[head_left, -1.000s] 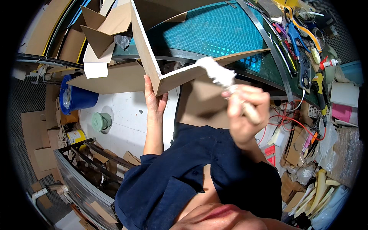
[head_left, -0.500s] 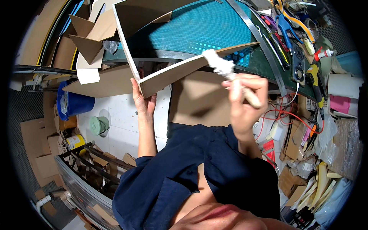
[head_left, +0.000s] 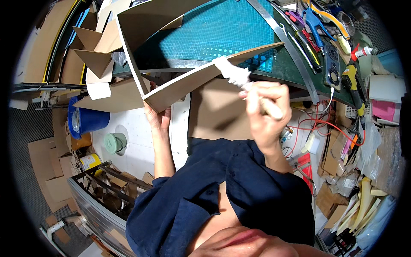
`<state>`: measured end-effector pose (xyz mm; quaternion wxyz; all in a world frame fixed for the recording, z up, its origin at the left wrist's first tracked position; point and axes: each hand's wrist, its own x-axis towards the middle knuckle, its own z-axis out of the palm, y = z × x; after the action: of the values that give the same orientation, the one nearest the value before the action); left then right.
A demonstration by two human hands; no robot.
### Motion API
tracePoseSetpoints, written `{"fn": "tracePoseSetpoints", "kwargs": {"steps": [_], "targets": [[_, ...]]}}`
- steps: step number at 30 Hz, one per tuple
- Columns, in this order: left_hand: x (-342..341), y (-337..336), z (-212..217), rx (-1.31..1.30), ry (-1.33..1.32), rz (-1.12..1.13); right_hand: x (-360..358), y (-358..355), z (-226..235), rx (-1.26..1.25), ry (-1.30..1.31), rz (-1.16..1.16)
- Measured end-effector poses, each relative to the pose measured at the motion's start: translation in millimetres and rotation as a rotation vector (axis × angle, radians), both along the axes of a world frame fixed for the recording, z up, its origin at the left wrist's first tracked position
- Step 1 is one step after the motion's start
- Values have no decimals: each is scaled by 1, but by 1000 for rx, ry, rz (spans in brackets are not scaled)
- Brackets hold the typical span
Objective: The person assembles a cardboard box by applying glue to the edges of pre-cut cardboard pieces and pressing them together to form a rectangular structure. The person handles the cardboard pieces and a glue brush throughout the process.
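Observation:
My left hand [head_left: 158, 118] grips the near lower corner of an angular frame of thin brown boards [head_left: 184, 88], with its thumb and fingers around the board. The frame is tilted, its far part over the work table. My right hand [head_left: 268, 111] is closed around the pale handle of a brush [head_left: 233, 73]. The brush head is thickly coated in white and lies at the upper edge of the frame's right-hand board. Whether it touches that edge, I cannot tell. Part of my left fingers is hidden behind the board.
A teal cutting mat [head_left: 188, 43] covers the table, with a long metal ruler [head_left: 284, 47] on its right. Beyond lie a blue glue gun [head_left: 314, 28] and several hand tools. A blue bucket [head_left: 92, 120] and a green pail [head_left: 114, 142] stand on the floor at left.
The frame and my left hand have shifted slightly left and tilted a little, so the board edges look less bright. My right hand has moved left and slightly down with the brush.

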<state>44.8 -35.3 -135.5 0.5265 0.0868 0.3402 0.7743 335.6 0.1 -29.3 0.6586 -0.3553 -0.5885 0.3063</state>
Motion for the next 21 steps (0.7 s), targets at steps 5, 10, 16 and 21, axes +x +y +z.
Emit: {"fn": "tracePoseSetpoints", "kwargs": {"steps": [5, 10, 16, 21], "targets": [[-10, -2, -7, 66, -8, -32, 13, 17, -2, -99, 191, -34], [-1, 1, 3, -41, -27, 61, 20, 17, -2, -83, 12, -33], [1, 1, 16, 54, -13, -88, 49, 96, 62, 61, 67, 9], [17, 2, 40, -153, 35, -11, 32, 274, 148, 161, -560, 302]]}}
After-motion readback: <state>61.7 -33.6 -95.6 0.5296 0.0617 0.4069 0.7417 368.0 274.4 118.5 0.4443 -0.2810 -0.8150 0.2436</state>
